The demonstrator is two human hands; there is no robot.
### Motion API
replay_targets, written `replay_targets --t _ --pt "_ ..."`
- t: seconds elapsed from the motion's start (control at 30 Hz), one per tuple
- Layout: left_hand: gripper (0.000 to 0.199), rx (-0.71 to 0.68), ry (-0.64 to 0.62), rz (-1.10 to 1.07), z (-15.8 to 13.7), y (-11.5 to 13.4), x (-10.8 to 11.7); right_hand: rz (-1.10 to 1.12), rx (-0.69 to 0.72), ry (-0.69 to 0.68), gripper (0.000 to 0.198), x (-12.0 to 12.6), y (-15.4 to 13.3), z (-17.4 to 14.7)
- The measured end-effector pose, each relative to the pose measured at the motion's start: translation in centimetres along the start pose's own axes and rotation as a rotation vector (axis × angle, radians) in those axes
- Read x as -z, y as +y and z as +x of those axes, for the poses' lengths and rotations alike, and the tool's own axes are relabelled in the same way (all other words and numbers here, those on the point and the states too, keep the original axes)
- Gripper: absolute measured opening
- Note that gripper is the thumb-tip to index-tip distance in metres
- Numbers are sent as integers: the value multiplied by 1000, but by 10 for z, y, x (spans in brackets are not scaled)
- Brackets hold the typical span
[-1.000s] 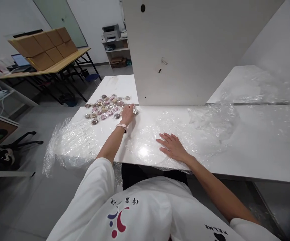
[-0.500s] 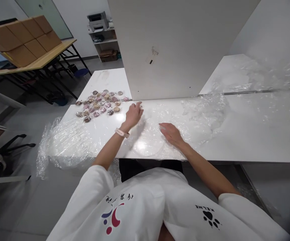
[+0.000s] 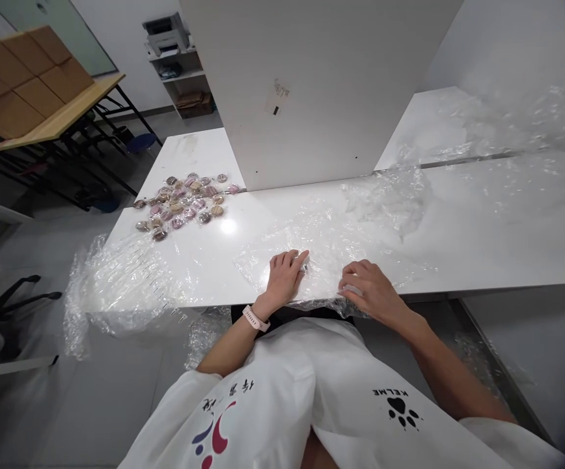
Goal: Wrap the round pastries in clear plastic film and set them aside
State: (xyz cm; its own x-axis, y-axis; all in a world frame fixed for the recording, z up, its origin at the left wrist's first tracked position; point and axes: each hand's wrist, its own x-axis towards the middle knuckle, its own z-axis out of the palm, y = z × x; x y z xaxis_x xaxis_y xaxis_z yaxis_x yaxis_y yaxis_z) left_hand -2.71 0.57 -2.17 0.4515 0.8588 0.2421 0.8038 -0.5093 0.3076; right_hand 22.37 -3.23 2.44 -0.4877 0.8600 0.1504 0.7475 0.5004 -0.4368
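Observation:
A sheet of clear, crinkled plastic film point(image 3: 324, 231) lies on the white table in front of me. My left hand point(image 3: 285, 277), with a pale band on its wrist, rests on the film near the table's front edge. Its fingers are bent, and a small darkish thing shows at the fingertips, too unclear to name. To the right, my right hand point(image 3: 368, 290) has its fingers curled in on the film at the front edge. Further left lies a loose pile of small round pieces in clear wrappers point(image 3: 185, 202), pink, tan and brown, apart from both hands.
A bunched heap of clear plastic point(image 3: 126, 277) hangs over the table's left front corner. More crumpled film point(image 3: 392, 195) lies to the right. A tall white panel point(image 3: 306, 98) stands across the table's back. Cardboard boxes point(image 3: 33, 85) sit on a wooden table at far left.
My left hand has come back towards me and right, away from beside the pile. My right hand has moved nearer the front edge and right, its fingers now curled. The camera view has shifted.

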Motion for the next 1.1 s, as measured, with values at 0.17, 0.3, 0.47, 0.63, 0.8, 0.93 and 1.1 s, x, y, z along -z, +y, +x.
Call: replay_targets --t 0.17,0.3,0.47,0.63,0.8,0.93,1.1 --pt "48 -25 3 -11 0 -6 -4 435 97 -363 30 64 -28 -19" --pt "48 -23 12 -14 -4 -13 -7 594 -21 -450 50 69 -4 -7" --pt "50 -9 49 12 -18 -24 0 -13 -432 -145 66 1 60 41" --pt "49 111 103 73 -27 -53 14 -84 -306 -89 68 -32 102 114" --pt "49 221 138 112 -27 -84 30 -12 -238 6 59 -23 110 180" --pt "52 222 275 78 -22 -70 46 -53 -139 139 53 -10 87 167" --pt "48 -74 244 -184 5 -10 31 135 -90 124 44 -3 65 86"
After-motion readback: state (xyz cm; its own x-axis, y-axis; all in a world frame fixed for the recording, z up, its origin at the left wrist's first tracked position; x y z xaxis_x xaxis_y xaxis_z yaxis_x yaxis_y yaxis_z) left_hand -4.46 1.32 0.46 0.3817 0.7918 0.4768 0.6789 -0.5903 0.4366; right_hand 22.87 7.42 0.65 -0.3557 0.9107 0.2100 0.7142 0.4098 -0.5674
